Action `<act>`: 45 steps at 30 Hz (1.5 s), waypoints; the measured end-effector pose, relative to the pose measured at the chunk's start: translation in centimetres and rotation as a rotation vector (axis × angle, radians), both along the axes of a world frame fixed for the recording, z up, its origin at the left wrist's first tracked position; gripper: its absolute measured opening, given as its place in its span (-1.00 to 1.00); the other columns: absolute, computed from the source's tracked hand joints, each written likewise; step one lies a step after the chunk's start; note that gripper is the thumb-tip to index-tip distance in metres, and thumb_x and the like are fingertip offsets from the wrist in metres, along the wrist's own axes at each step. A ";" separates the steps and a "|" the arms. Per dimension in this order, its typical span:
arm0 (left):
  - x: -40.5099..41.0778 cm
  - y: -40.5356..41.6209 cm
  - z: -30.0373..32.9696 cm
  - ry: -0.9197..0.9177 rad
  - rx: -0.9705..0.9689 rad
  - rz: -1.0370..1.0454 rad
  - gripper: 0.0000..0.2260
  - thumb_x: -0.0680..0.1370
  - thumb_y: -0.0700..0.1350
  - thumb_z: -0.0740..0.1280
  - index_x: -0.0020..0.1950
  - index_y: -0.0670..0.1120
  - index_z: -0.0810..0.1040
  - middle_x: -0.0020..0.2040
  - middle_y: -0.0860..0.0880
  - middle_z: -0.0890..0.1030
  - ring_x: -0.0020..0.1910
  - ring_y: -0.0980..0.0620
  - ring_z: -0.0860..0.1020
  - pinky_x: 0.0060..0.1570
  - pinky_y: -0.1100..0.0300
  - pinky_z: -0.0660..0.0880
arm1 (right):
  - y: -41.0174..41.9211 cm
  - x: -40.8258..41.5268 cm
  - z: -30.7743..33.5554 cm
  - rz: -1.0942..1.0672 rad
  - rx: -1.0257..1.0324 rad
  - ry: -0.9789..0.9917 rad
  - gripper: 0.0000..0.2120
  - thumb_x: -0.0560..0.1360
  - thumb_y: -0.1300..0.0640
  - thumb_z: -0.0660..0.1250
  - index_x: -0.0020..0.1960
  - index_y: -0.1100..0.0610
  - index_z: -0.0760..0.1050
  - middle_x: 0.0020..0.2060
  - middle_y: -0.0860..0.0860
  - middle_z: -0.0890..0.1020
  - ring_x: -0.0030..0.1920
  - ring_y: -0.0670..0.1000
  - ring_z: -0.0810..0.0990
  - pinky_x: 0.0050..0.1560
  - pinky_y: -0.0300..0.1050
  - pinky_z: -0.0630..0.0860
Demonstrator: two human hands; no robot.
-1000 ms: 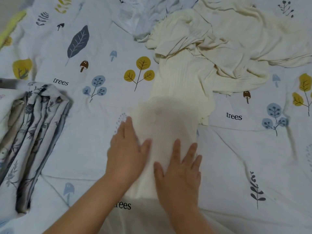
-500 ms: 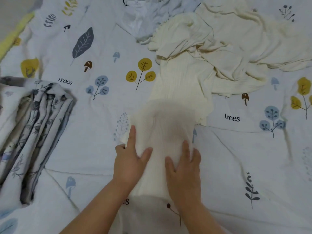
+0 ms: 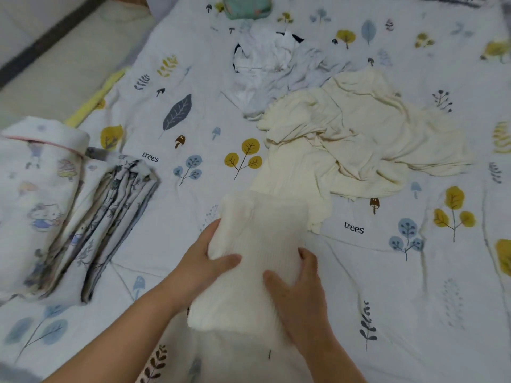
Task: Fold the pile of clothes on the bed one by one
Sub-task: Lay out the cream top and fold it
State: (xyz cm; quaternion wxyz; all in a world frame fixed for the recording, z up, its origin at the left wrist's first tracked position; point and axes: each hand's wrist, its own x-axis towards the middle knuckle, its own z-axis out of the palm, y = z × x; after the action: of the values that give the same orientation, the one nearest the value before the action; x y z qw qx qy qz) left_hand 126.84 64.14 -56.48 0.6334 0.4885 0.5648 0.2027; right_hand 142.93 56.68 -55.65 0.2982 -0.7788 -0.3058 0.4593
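While the left hand (image 3: 206, 261) grips the left side of the folded cream knit (image 3: 257, 255), its thumb lies across the top of the cloth and its fingers (image 3: 213, 230) curl under the edge, out of sight. The right hand (image 3: 300, 294) holds the opposite side, thumb pressed on the ribbed surface and fingers (image 3: 307, 254) bent over the right edge. The folded cream knit sits between the two hands near the bed's near edge, about midway along it, with its far end overlapping a flat cream ribbed piece (image 3: 293, 172) that runs away from the person.

Beyond that, a rumpled cream garment (image 3: 359, 134) spreads toward the right side of the bed (image 3: 414, 272), touching the ribbed piece. Farther still, toward the far edge, lies a crumpled white garment (image 3: 271, 67) with dark trim, and at the far edge itself a small teal bundle (image 3: 246, 6) shows only in part.

At the left edge of the bed rests a folded floral-print garment (image 3: 116, 217), with a folded white cartoon-print garment (image 3: 41, 189) touching it on its left. The bed cover is pale, printed with leaves, mushrooms and the word "trees". A yellow strip (image 3: 96, 98) runs along the far left edge.
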 end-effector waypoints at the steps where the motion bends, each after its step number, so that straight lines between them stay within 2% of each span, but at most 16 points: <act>1: -0.3 -0.3 1.2 -0.012 0.001 0.006 -0.51 0.45 -0.16 0.42 0.18 0.34 0.36 0.00 0.31 0.56 -0.01 0.24 0.57 0.01 0.21 0.50 | -0.2 -0.1 1.3 0.010 0.010 0.002 -0.38 0.37 0.03 0.39 0.35 -0.04 0.21 0.20 0.00 0.47 0.11 0.02 0.47 0.12 -0.12 0.40; 6: -2.4 -0.8 6.7 -0.039 0.054 0.057 -0.47 0.44 -0.16 0.43 0.23 0.35 0.35 0.02 0.30 0.58 -0.02 0.23 0.59 -0.07 0.24 0.54 | -0.1 -1.6 7.3 0.061 0.068 -0.024 -0.40 0.36 -0.01 0.39 0.32 -0.09 0.20 0.10 -0.05 0.43 -0.01 -0.03 0.42 -0.02 -0.16 0.32; 11: -6.2 0.3 11.8 -0.048 0.089 0.098 -0.45 0.40 -0.09 0.47 0.20 0.39 0.35 0.03 0.25 0.61 -0.04 0.20 0.61 -0.09 0.22 0.55 | 1.4 -5.0 12.1 0.119 0.135 -0.052 -0.38 0.37 -0.03 0.40 0.34 -0.08 0.19 0.09 -0.06 0.42 -0.03 -0.04 0.39 -0.03 -0.19 0.29; 15: -10.6 2.0 14.7 -0.010 0.184 0.136 -0.44 0.44 -0.14 0.43 0.24 0.37 0.31 0.05 0.35 0.55 -0.05 0.38 0.55 -0.22 0.48 0.47 | 3.4 -9.4 14.7 0.144 0.181 -0.029 -0.44 0.37 -0.03 0.38 0.28 -0.14 0.19 0.06 -0.06 0.44 -0.01 -0.02 0.46 0.07 -0.07 0.42; 17: -13.4 2.9 15.7 0.015 0.207 0.154 -0.42 0.45 -0.11 0.42 0.36 0.28 0.28 0.17 0.30 0.50 0.01 0.39 0.52 -0.14 0.45 0.46 | 4.6 -12.2 15.4 0.157 0.212 -0.024 -0.44 0.38 -0.03 0.38 0.29 -0.14 0.20 0.04 -0.06 0.44 -0.02 -0.02 0.46 0.03 -0.10 0.39; 20: -18.5 4.5 16.6 0.052 0.224 0.153 -0.44 0.47 -0.07 0.39 0.38 0.28 0.26 0.24 0.26 0.46 0.13 0.30 0.49 0.07 0.28 0.46 | 6.6 -17.1 15.8 0.181 0.238 -0.028 -0.41 0.40 -0.03 0.37 0.34 -0.10 0.19 0.05 -0.07 0.42 -0.02 -0.04 0.42 0.00 -0.14 0.34; 22: -22.2 5.5 17.0 0.090 0.244 0.153 -0.49 0.48 -0.04 0.38 0.30 0.35 0.27 0.19 0.35 0.44 0.11 0.38 0.45 0.02 0.38 0.42 | 7.9 -20.8 15.8 0.197 0.236 -0.018 -0.39 0.40 -0.03 0.37 0.36 -0.07 0.18 0.05 -0.06 0.41 0.00 -0.03 0.42 0.03 -0.12 0.36; 23: -24.1 6.1 17.1 0.105 0.252 0.157 -0.51 0.48 -0.03 0.37 0.26 0.39 0.27 0.15 0.41 0.42 0.06 0.45 0.44 -0.06 0.45 0.40 | 8.6 -22.8 15.8 0.205 0.231 -0.006 -0.39 0.40 -0.03 0.36 0.37 -0.06 0.17 0.06 -0.06 0.41 0.01 -0.03 0.43 0.05 -0.12 0.38; 25: -27.9 7.3 17.0 0.121 0.243 0.179 -0.51 0.49 -0.04 0.36 0.28 0.37 0.27 0.15 0.40 0.42 0.06 0.42 0.44 -0.08 0.42 0.40 | 10.0 -26.6 15.6 0.221 0.221 0.011 -0.38 0.41 -0.03 0.35 0.38 -0.06 0.16 0.06 -0.06 0.40 0.02 -0.03 0.43 0.06 -0.12 0.39; 28: -33.0 9.2 16.5 0.165 0.227 0.197 -0.47 0.50 -0.10 0.37 0.41 0.20 0.28 0.28 0.19 0.46 0.22 0.12 0.47 0.15 0.13 0.46 | 12.1 -31.8 14.9 0.247 0.224 0.007 -0.37 0.42 -0.03 0.34 0.40 -0.04 0.15 0.10 -0.05 0.40 0.06 -0.03 0.41 0.07 -0.15 0.36; 30: -35.9 10.5 15.8 0.193 0.237 0.202 -0.44 0.49 -0.11 0.38 0.43 0.19 0.27 0.31 0.15 0.45 0.25 0.07 0.46 0.24 0.03 0.43 | 13.5 -34.8 14.0 0.258 0.210 0.012 -0.37 0.43 -0.02 0.34 0.41 -0.02 0.14 0.18 0.00 0.41 0.15 0.02 0.42 0.14 -0.11 0.37; 34: -39.9 12.6 13.5 0.205 0.251 0.216 -0.48 0.47 -0.11 0.40 0.35 0.24 0.35 0.24 0.23 0.49 0.18 0.21 0.49 0.03 0.29 0.44 | 15.6 -39.2 11.3 0.242 0.156 0.038 -0.36 0.45 -0.01 0.31 0.45 0.00 0.10 0.26 0.02 0.39 0.16 0.02 0.40 0.14 -0.12 0.34; 36: -41.1 13.1 11.3 0.274 0.251 0.235 -0.51 0.47 -0.10 0.40 0.35 0.18 0.36 0.23 0.21 0.49 0.13 0.27 0.49 -0.03 0.41 0.42 | 15.9 -40.7 9.4 0.238 0.087 0.027 -0.32 0.48 0.00 0.28 0.49 0.03 0.02 0.35 0.03 0.32 0.28 0.03 0.35 0.20 -0.11 0.31; 40: -41.4 12.7 6.8 0.445 0.030 0.246 -0.53 0.56 0.00 0.26 0.44 -0.05 0.28 0.35 -0.08 0.43 0.26 -0.08 0.44 0.24 0.10 0.37 | 15.7 -43.1 6.0 0.269 -0.169 -0.026 -0.19 0.50 -0.13 0.22 0.52 0.03 -0.23 0.43 0.14 0.15 0.36 0.14 0.28 0.28 -0.03 0.29; 43: -41.1 12.7 5.6 0.459 0.039 0.310 -0.60 0.59 -0.01 0.20 0.39 -0.12 0.35 0.27 -0.10 0.49 0.21 -0.10 0.47 0.17 0.12 0.39 | 15.9 -44.3 5.3 0.264 -0.178 -0.073 -0.13 0.46 -0.11 0.26 0.50 -0.03 -0.30 0.38 0.15 0.15 0.31 0.16 0.32 0.25 -0.02 0.34; 45: -41.1 12.8 5.7 0.417 0.165 0.406 -0.78 0.60 -0.08 0.20 0.23 -0.05 0.47 0.06 0.06 0.57 0.00 0.04 0.52 -0.04 0.36 0.42 | 15.9 -44.5 5.0 0.242 -0.078 -0.063 -0.14 0.45 -0.05 0.27 0.50 -0.07 -0.28 0.36 0.08 0.17 0.24 0.08 0.34 0.21 -0.08 0.37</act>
State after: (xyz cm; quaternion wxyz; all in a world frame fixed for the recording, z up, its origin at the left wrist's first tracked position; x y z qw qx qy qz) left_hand 85.74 76.92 -50.73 0.4083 0.4467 0.7504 0.2656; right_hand 98.41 72.60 -50.68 0.2004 -0.7613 -0.3887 0.4787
